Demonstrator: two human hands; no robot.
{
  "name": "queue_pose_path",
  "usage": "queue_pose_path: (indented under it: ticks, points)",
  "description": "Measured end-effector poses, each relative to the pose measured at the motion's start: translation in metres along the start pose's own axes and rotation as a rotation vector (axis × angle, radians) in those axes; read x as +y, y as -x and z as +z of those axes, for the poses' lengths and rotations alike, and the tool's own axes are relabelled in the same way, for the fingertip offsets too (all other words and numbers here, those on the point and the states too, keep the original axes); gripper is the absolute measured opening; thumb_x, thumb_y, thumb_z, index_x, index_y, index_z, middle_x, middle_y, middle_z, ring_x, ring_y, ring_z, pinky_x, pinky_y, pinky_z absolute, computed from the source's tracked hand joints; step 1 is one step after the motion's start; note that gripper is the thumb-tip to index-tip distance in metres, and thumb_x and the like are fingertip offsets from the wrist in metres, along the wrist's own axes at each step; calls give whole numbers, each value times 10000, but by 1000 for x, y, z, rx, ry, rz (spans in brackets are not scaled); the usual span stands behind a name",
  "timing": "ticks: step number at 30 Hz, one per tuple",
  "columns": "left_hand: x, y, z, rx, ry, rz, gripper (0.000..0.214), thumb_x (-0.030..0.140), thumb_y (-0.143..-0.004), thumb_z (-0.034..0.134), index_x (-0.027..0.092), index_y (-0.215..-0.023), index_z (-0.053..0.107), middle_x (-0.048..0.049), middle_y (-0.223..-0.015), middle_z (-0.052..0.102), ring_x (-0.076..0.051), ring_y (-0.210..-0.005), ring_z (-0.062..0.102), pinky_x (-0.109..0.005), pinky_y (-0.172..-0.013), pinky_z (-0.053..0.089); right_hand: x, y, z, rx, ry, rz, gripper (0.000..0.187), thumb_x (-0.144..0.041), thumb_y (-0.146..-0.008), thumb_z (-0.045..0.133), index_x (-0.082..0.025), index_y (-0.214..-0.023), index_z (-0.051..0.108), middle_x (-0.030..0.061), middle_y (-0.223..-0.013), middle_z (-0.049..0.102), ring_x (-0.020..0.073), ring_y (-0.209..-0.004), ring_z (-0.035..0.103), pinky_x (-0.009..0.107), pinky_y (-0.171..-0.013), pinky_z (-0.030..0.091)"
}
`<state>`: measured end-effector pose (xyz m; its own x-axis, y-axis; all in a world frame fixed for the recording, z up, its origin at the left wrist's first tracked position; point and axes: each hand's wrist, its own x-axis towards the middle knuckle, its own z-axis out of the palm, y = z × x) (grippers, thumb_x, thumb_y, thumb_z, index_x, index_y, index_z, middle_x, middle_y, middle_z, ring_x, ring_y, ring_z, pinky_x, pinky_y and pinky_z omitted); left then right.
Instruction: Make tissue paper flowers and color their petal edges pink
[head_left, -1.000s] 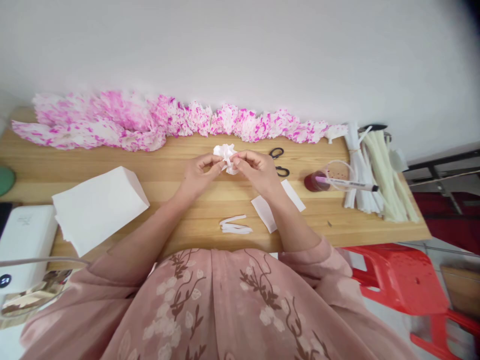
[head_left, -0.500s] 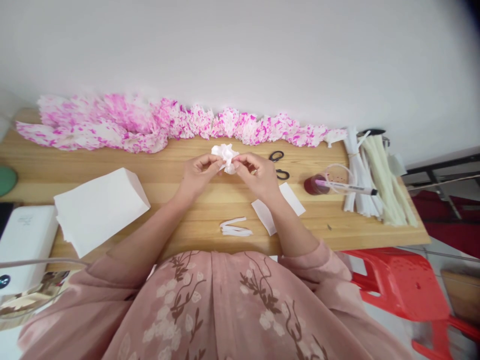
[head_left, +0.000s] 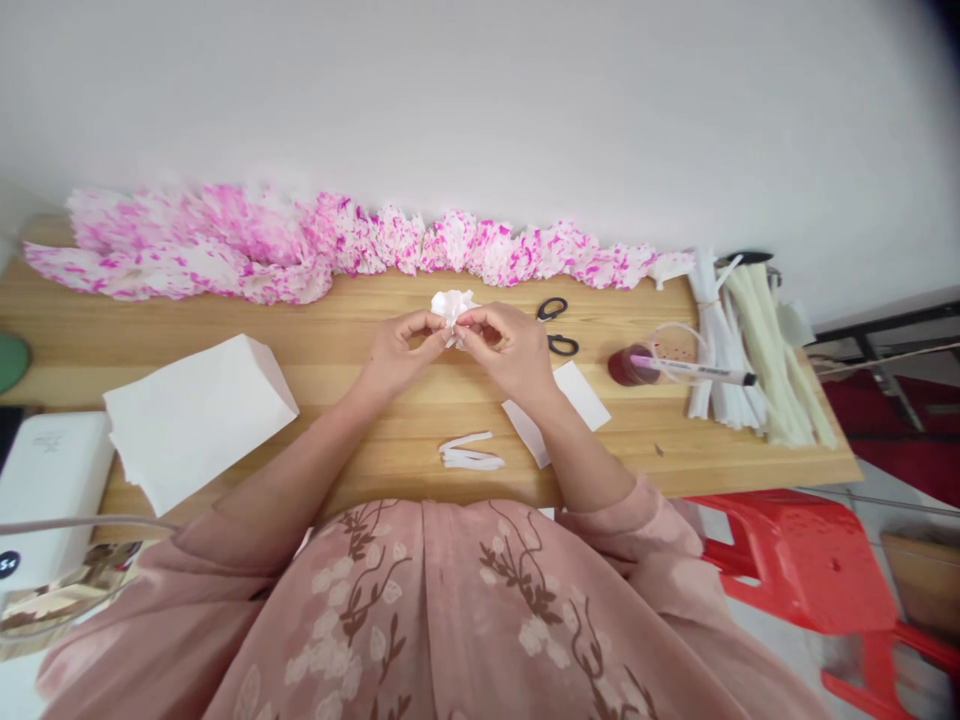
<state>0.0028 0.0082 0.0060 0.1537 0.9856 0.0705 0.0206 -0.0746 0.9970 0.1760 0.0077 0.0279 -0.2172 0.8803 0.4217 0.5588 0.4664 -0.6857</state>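
Observation:
A small white paper flower (head_left: 452,304) with crumpled petals is held above the middle of the table, between both hands. My left hand (head_left: 405,350) pinches its left side with thumb and forefinger. From the right, my right hand (head_left: 510,345) pinches it too, and the fingertips of both hands nearly meet. Black-handled scissors (head_left: 562,345) lie just right of my right hand, their blades hidden. Under my right forearm are white paper pieces (head_left: 581,395). Narrow white paper strips (head_left: 472,455) lie nearer my body.
Pink-and-white crumpled paper flowers (head_left: 450,245) line the wall. A paper stack (head_left: 202,420) and a white device (head_left: 56,490) are at left. To the right are a jar of dark red liquid (head_left: 630,366), a marker (head_left: 697,372), bundled white stems (head_left: 712,340) and a red stool (head_left: 810,560).
My fingers have shifted slightly on the paper flower, with the right fingertips now further over its front. The flower looks more gathered. The whole view has moved a little.

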Motion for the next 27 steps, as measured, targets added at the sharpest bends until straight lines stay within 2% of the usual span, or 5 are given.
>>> queue_pose_path:
  ticks: [6,13,27]
  points:
    - [1,1,0,0,-7,-1,276,444,-774,745,172,-820,743,-32,-827,742,-146,-776,637,-248,-772,493,0,0,-1,-6,45,-24,115,-253,-895,620,-216,-835,711,11,-772,717,153,-701,608,287,-679,441]
    - [3,1,1,39,6,-21,217,381,-756,720,165,-737,708,-7,-748,703,-128,-723,604,-238,-744,477,0,0,-1,-10,76,-46,180,-287,-930,577,-213,-846,718,25,-797,734,158,-724,614,294,-693,440]
    - [4,2,1,47,-80,-3,219,387,-760,678,173,-712,688,-8,-720,693,-142,-709,594,-256,-731,464,1,1,0,-24,137,-84,163,-234,-906,569,-209,-807,695,22,-748,707,165,-718,605,294,-687,424]
